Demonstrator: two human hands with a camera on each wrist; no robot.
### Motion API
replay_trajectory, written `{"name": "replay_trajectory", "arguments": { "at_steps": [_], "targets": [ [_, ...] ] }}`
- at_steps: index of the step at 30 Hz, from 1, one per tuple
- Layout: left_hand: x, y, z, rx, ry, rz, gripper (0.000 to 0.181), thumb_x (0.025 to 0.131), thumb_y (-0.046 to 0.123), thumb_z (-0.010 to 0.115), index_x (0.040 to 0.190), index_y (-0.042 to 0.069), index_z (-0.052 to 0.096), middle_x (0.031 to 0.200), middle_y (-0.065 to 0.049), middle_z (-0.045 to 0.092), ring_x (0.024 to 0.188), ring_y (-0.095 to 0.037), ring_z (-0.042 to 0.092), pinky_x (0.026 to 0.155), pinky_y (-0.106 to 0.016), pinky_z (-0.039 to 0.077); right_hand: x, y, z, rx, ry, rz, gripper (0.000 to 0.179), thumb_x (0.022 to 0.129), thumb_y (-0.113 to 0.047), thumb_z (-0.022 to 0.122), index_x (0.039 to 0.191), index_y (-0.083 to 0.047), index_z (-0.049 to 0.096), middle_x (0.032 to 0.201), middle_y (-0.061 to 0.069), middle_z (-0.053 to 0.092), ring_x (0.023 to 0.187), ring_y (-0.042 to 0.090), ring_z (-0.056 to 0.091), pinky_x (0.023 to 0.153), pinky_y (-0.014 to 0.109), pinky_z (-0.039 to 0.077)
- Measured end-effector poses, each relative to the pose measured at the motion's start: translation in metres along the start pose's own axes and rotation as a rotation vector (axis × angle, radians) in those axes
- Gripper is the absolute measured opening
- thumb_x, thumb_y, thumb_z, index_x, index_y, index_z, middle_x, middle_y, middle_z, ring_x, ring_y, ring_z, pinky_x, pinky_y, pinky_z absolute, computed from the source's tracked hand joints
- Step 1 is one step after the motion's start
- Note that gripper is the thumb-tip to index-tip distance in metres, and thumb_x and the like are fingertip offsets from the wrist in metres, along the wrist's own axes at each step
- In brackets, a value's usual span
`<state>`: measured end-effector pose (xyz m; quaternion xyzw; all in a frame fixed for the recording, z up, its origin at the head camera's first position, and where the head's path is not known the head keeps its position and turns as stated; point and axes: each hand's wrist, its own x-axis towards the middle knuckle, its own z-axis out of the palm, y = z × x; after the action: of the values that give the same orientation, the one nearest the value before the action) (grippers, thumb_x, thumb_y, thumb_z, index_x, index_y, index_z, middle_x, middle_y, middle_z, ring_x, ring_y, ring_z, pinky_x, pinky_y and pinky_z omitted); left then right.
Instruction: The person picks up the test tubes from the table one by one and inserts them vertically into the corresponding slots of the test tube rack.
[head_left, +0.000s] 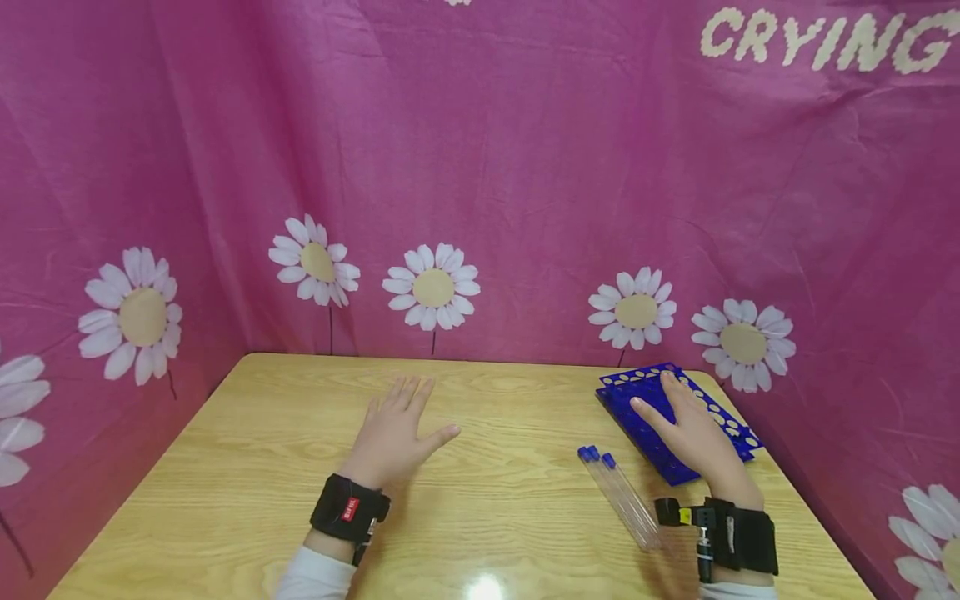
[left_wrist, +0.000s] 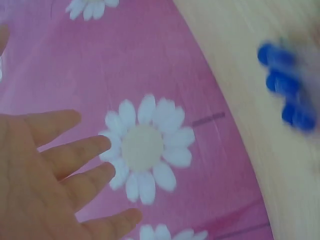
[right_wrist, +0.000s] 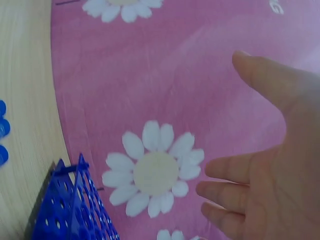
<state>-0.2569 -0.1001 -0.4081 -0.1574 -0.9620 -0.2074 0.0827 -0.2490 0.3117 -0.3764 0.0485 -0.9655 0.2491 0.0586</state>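
My left hand [head_left: 390, 437] is held over the left half of the table, fingers straight and thumb spread, with nothing in it. My right hand [head_left: 697, 437] overlaps the blue perforated rack [head_left: 645, 417] in the head view, its thumb and fingers extended. In the right wrist view that palm is bare and stands apart from the rack [right_wrist: 60, 210]. The rack looks like thin plates with rows of round holes, lying at the table's back right. Left of it lie three clear test tubes [head_left: 618, 496] with blue caps, side by side. Their caps [left_wrist: 285, 82] look blurred in the left wrist view.
The light wooden table [head_left: 510, 417] meets a pink curtain [head_left: 510, 167] printed with white daisies along its back and sides. A black strap with a small camera [head_left: 712, 533] is worn on the right wrist, and another strap [head_left: 348, 508] on the left.
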Motion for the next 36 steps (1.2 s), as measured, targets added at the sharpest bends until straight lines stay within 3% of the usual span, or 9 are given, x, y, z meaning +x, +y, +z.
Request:
{"name": "replay_trajectory", "arguments": {
  "at_steps": [8,16,20,23,26,29,31,34,36],
  "targets": [
    [0.005,0.031,0.021,-0.004,0.054,0.134,0.082,0.09,0.067,0.049,0.151,0.014,0.035,0.154,-0.013,0.039,0.147,-0.034,0.027,0.115,-0.061,0.024,-0.005,0.035,-0.013,0.04,0.15,0.172,0.091,0.097,-0.061,0.039,0.153,0.004,0.009,0.154,0.036,0.018,0.138,0.058,0.021,0.108,0.071,0.021],
    [0.024,0.059,0.037,-0.034,0.102,0.27,0.074,0.092,0.061,0.052,0.145,0.011,0.045,0.144,-0.011,0.052,0.137,-0.031,0.045,0.112,-0.05,0.036,-0.012,0.072,-0.01,0.164,0.411,0.418,0.073,0.101,-0.05,0.038,0.141,0.011,0.038,0.137,0.035,0.047,0.13,0.053,0.038,0.111,0.061,0.025],
    [0.036,0.072,0.044,-0.064,0.09,0.291,0.071,0.092,0.061,0.051,0.144,0.013,0.046,0.143,-0.009,0.054,0.135,-0.029,0.047,0.111,-0.048,0.038,-0.012,0.087,-0.005,0.158,0.391,0.508,0.068,0.101,-0.046,0.035,0.131,0.013,0.047,0.132,0.036,0.05,0.126,0.055,0.038,0.109,0.061,0.026],
    [0.045,0.079,0.052,-0.09,0.068,0.293,0.071,0.093,0.063,0.049,0.145,0.014,0.045,0.143,-0.007,0.054,0.136,-0.028,0.047,0.111,-0.046,0.039,-0.013,0.095,0.001,0.112,0.339,0.564,0.064,0.1,-0.043,0.038,0.124,0.015,0.052,0.127,0.039,0.05,0.12,0.058,0.042,0.103,0.062,0.034],
    [0.052,0.083,0.059,-0.101,0.051,0.29,0.072,0.094,0.063,0.047,0.146,0.014,0.044,0.144,-0.007,0.053,0.135,-0.026,0.048,0.111,-0.044,0.04,-0.013,0.102,0.008,0.089,0.277,0.605,0.062,0.098,-0.039,0.044,0.112,0.019,0.057,0.103,0.037,0.063,0.1,0.054,0.056,0.091,0.06,0.044],
    [0.056,0.086,0.064,-0.106,0.042,0.283,0.071,0.094,0.062,0.046,0.145,0.013,0.045,0.144,-0.007,0.053,0.135,-0.025,0.049,0.11,-0.043,0.041,-0.014,0.107,0.016,0.097,0.216,0.623,0.057,0.094,-0.037,0.048,0.097,0.018,0.061,0.071,0.023,0.067,0.072,0.04,0.064,0.071,0.048,0.05],
    [0.058,0.087,0.067,-0.111,0.034,0.279,0.07,0.095,0.061,0.046,0.145,0.012,0.045,0.144,-0.007,0.053,0.134,-0.025,0.049,0.11,-0.043,0.041,-0.015,0.111,0.02,0.14,0.199,0.616,0.053,0.094,-0.034,0.051,0.095,0.018,0.06,0.062,0.016,0.064,0.062,0.029,0.063,0.062,0.039,0.049],
    [0.061,0.089,0.071,-0.106,0.022,0.278,0.069,0.096,0.061,0.044,0.145,0.012,0.045,0.144,-0.007,0.053,0.135,-0.025,0.049,0.11,-0.042,0.041,-0.015,0.116,0.024,0.202,0.204,0.588,0.053,0.092,-0.029,0.054,0.103,0.023,0.056,0.065,0.017,0.064,0.052,0.019,0.061,0.054,0.03,0.048],
    [0.063,0.09,0.074,-0.105,0.011,0.276,0.07,0.096,0.061,0.043,0.146,0.013,0.044,0.144,-0.007,0.053,0.135,-0.025,0.049,0.111,-0.042,0.04,-0.015,0.12,0.026,0.367,0.204,0.584,0.051,0.093,-0.024,0.054,0.107,0.025,0.051,0.063,0.016,0.063,0.048,0.016,0.062,0.051,0.028,0.052]
  ]
}}
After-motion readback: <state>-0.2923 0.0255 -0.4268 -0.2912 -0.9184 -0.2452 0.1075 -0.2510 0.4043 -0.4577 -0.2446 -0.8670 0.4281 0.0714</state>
